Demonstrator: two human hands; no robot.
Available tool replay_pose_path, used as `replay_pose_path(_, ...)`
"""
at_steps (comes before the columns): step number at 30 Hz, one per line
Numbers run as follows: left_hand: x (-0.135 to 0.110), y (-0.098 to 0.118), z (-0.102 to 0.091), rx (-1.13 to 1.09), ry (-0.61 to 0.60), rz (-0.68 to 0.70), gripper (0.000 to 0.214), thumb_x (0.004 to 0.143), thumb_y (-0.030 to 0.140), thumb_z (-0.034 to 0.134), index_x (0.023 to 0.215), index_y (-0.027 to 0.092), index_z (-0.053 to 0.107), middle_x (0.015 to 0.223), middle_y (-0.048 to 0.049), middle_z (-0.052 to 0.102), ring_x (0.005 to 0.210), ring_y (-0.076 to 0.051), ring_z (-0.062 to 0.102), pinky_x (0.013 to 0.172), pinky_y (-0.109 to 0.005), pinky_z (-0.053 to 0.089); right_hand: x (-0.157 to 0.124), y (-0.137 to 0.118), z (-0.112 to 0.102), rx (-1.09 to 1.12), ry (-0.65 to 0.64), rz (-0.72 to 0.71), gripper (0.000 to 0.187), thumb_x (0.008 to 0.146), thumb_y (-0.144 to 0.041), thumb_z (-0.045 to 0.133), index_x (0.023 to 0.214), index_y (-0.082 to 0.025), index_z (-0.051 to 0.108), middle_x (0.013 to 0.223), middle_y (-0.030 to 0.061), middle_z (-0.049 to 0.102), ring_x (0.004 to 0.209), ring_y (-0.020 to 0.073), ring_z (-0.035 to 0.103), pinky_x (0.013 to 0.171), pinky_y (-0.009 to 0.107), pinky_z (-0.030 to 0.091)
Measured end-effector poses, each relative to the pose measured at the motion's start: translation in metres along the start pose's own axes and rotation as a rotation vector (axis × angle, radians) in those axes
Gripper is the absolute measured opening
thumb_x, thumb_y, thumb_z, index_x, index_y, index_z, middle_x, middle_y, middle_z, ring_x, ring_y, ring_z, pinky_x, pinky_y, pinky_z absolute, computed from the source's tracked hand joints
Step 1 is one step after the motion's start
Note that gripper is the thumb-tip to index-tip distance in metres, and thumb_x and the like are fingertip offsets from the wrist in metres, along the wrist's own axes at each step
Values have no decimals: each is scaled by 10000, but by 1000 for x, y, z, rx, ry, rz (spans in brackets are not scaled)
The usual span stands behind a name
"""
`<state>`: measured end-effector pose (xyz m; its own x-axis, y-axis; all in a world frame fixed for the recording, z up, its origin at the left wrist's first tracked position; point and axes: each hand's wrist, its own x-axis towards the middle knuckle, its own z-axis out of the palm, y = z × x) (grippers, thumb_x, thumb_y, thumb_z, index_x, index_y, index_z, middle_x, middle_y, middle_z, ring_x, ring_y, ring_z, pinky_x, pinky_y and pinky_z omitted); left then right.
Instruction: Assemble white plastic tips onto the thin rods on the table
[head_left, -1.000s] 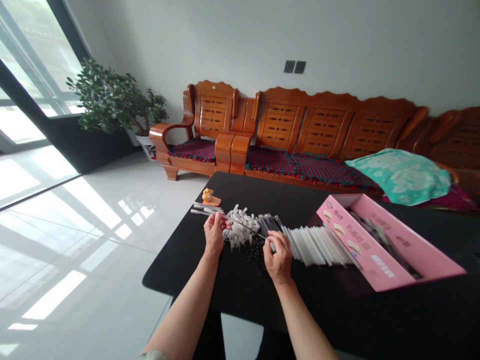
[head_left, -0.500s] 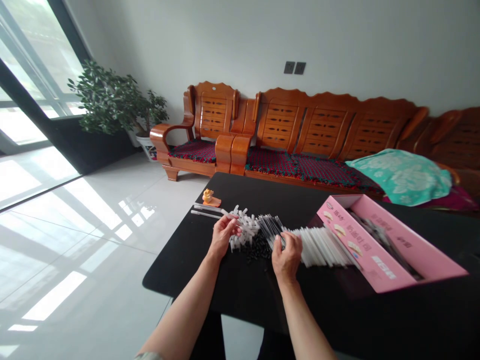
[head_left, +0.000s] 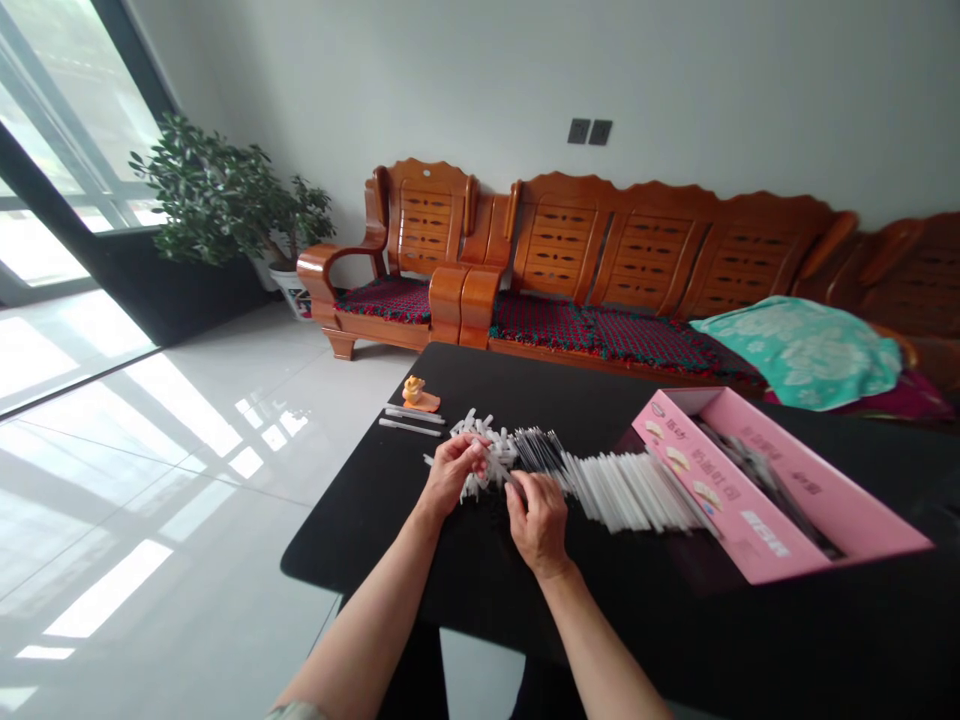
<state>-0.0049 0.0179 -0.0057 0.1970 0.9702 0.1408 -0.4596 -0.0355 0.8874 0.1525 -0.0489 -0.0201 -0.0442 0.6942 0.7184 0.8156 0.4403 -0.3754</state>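
**Only two sticks lying apart, large heaps of pieces remaining**

Head view: left hand [head_left: 452,475] over the heap of short white plastic pieces [head_left: 491,450], grip closed on a thin white stick [head_left: 429,460], one end showing. Right hand [head_left: 538,525] just beside, fingers together in a clamped grip, apparently on a thin dark rod [head_left: 516,480], partly hidden. Next to it, a bundle of dark rods [head_left: 536,450], then a fanned row of long white tubes [head_left: 634,492] reaching toward a pink cardboard box [head_left: 750,530], all on a black desk [head_left: 675,630]. Near the far edge, two long white sticks [head_left: 409,420], below a small orange figurine [head_left: 413,388]. Probably only a small part finished, most pieces remaining in the heaps.
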Motion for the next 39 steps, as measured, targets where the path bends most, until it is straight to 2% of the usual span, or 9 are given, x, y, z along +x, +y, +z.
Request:
replay_pose_path(6, -4, 1, 5, -8, -132, -99, 362, 760, 446, 754, 931, 131, 706, 706, -48, 649, 574, -126, 585, 570, -246, 487, 14, -8, -13, 378, -247, 291, 347, 971, -398, 435, 872, -172, 679, 689, 51, 664, 604, 155, 598, 585, 256, 437)
replay_pose_path(10, -5, 2, 4, -4, -148, -112, 356, 783, 473, 723, 860, 126, 704, 614, -29, 608, 513, -112, 545, 511, -225, 456, 22, -12, -23, 969, -574, 696, 422, 934, -529, 453, 911, -153, 643, 528, -28, 547, 356, 70, 331, 372, 206, 229)
replay_pose_path(13, -4, -1, 3, 70, -117, -95, 336, 789, 456, 720, 806, 120, 709, 535, -11, 565, 447, -96, 490, 436, -202, 405, 18, -15, -23, 1160, -593, 855, 423, 896, -554, 495, 936, -154, 626, 478, -95, 383, 349, 49, 189, 353, 196, 174)
replay_pose_path(15, -3, -2, 2, 105, -88, -98, 339, 783, 455, 724, 794, 116, 715, 516, -11, 561, 429, -96, 482, 413, -198, 387, 14, -18, -20, 1022, -484, 788, 407, 897, -546, 493, 880, -165, 633, 482, -86, 355, 371, 58, 225, 374, 201, 199)
replay_pose_path(20, -1, -3, 2, 86, -45, -108, 345, 776, 457, 729, 777, 113, 721, 501, -5, 559, 416, -89, 473, 424, -201, 384, 13, -28, -14, 482, -210, 439, 363, 906, -484, 483, 761, -191, 641, 602, 44, 573, 526, 125, 502, 484, 228, 301)
replay_pose_path(26, -1, -3, -2, -41, -126, -138, 313, 795, 435, 721, 788, 123, 713, 489, 4, 559, 401, -71, 444, 430, -191, 356, 19, -37, -16, 1101, -570, 886, 462, 897, -597, 458, 912, -166, 623, 459, -62, 459, 320, 66, 263, 344, 211, 211)
replay_pose_path(29, -2, -3, -2, -16, -120, -126, 314, 792, 426, 726, 781, 112, 724, 499, -10, 576, 401, -72, 454, 426, -192, 347, 16, -34, -17, 1203, -569, 914, 455, 888, -606, 476, 882, -170, 607, 430, -116, 319, 321, 50, 172, 344, 201, 209)
replay_pose_path(35, -2, -4, 3, 77, -36, -54, 319, 776, 432, 736, 783, 114, 748, 513, -19, 595, 421, -98, 492, 449, -223, 403, 12, -27, -15, 287, -249, 360, 380, 951, -447, 431, 723, -191, 597, 543, 22, 546, 469, 112, 472, 496, 235, 289)
replay_pose_path(39, -1, -5, 3, 58, -31, -54, 326, 783, 436, 730, 771, 110, 734, 513, -20, 595, 423, -95, 496, 452, -216, 398, 15, -32, -14, 246, -241, 374, 390, 954, -448, 424, 736, -186, 613, 536, 29, 553, 469, 121, 489, 498, 239, 289)
